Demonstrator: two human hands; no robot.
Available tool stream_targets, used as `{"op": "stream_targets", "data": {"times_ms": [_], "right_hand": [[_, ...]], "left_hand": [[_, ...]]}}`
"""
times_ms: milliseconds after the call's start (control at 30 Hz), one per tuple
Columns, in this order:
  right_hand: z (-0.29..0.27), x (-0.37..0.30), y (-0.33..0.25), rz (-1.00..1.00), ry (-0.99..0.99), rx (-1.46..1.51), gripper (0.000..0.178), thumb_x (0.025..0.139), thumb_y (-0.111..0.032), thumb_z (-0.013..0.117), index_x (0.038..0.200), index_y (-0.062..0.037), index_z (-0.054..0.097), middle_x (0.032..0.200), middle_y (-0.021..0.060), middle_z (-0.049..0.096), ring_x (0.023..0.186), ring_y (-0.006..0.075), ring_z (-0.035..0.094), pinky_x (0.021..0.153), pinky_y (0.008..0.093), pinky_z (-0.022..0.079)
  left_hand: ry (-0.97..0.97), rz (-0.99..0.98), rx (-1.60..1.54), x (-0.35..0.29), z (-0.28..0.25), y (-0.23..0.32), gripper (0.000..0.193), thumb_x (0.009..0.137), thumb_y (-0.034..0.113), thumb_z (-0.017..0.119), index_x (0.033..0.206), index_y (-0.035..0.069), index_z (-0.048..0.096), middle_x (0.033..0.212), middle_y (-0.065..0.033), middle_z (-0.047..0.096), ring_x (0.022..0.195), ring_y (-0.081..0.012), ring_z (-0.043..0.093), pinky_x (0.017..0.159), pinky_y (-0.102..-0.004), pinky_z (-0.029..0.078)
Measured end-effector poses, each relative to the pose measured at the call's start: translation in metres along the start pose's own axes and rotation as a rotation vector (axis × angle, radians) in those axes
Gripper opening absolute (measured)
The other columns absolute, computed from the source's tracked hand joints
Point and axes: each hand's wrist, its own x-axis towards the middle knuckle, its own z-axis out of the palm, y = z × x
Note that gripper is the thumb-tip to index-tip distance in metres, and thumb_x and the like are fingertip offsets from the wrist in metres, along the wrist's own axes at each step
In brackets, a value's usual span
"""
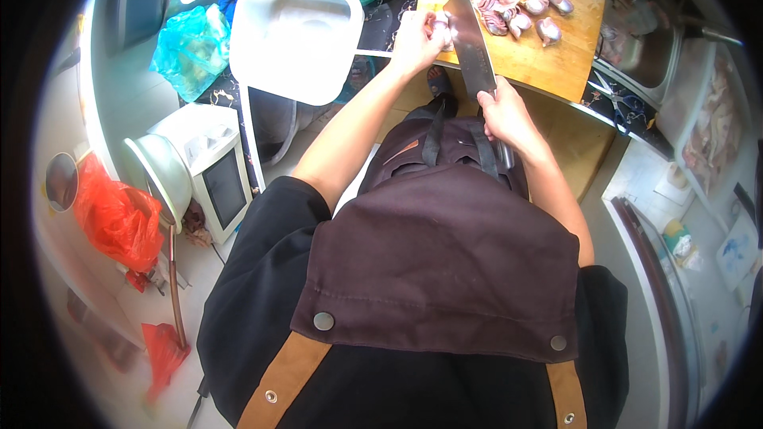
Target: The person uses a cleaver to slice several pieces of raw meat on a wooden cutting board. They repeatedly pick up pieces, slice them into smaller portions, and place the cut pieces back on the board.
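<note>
Cleaver (474,44) gripped in right hand (502,111), upper centre; left hand (418,44) pinches pinkish piece (442,32) at cutting board (548,70) edge.

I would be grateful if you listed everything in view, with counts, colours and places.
Cutting board: one, yellow-brown, top right of centre
Meat pieces: several, overlapping, pinkish purple, on the board
Cleaver: one, dark grey, over the board's left part
Basin: one, white, upper left
Teal bags: two, near the basin
Scissors: one pair, bluish handles, right of the board
Sink: one, metallic, upper right
Bowl: one, pale green, left
Red bags: at least two, far left
Apron: one, dark brown, centre
Blurred rim items: uncountable
Left hand: one, bare, gripping a meat piece
Right hand: one, bare, on the cleaver's handle
</note>
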Motion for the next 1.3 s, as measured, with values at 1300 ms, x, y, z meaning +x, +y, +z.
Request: {"op": "stream_targets", "data": {"times_ms": [1300], "right_hand": [[0.032,0.067,0.011,-0.282,0.276,-0.445,0.029,0.094,-0.013,0.054,0.112,0.0087,0.063,0.103,0.0368,0.068,0.1,0.0495,0.068,0.092,0.0546,0.054]], "left_hand": [[0.259,-0.028,0.051,-0.008,0.011,0.032,0.028,0.086,0.015,0.071,0.109,0.001,0.065,0.106,-0.0213,0.063,0.101,-0.0387,0.063,0.089,-0.0488,0.052]]}}
